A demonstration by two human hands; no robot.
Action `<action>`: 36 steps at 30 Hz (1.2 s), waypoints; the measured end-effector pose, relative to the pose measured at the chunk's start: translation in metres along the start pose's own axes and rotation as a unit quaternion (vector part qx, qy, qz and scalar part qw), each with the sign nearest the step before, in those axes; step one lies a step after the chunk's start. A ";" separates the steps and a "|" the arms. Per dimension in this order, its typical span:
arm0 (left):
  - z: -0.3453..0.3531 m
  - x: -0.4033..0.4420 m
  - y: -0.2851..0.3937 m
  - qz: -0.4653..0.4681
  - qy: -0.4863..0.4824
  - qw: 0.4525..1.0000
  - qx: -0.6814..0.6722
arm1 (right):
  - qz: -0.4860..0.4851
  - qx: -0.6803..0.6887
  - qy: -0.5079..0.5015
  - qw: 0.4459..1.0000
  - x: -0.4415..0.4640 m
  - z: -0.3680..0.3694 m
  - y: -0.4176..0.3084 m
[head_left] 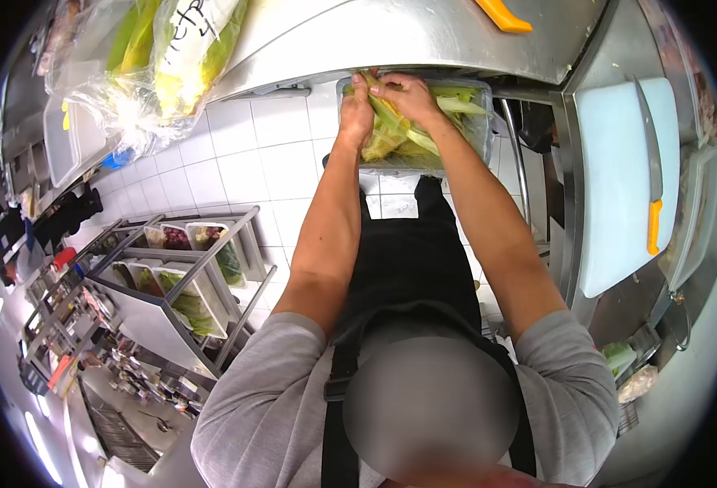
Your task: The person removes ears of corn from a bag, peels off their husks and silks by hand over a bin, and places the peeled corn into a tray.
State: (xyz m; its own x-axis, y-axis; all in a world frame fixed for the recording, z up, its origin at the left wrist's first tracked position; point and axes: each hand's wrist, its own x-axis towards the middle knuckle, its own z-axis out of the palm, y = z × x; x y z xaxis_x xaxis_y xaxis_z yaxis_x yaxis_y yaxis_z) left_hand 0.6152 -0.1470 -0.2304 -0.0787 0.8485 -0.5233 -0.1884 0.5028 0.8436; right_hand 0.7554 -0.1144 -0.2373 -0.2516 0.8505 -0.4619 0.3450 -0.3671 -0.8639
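Note:
My left hand and my right hand are close together over a clear plastic bin. Both are closed around the top of an ear of corn, which still has pale green husk on it. The fingers hide part of the ear's tip. Loose green corn husks fill the bin beneath my hands and spread to its right side. The bin sits low, just in front of my feet, by the edge of the steel table.
On the steel table lies a yellow-handled knife. Bagged corn is at upper left. To the right, another knife rests on a pale cutting board. A metal rack with food containers stands at left.

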 end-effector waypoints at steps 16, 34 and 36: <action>0.018 0.005 -0.030 0.039 0.165 0.982 -0.083 | 0.100 0.371 0.289 0.877 0.036 0.045 0.045; 0.042 -0.017 -0.035 0.069 0.199 0.941 -0.267 | 0.199 -0.108 0.242 0.943 -0.040 -0.032 0.097; 0.053 -0.015 -0.044 0.077 0.174 0.958 -0.213 | 0.267 0.070 0.132 0.952 -0.064 -0.043 0.068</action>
State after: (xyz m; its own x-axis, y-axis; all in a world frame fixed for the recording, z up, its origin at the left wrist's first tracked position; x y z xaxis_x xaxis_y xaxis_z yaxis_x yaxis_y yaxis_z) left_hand 0.6767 -0.1726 -0.2531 -0.4452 0.7638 -0.4674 -0.5252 0.2000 0.8271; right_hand 0.8344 -0.1777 -0.2576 0.1678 0.5859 -0.7928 0.2319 -0.8051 -0.5460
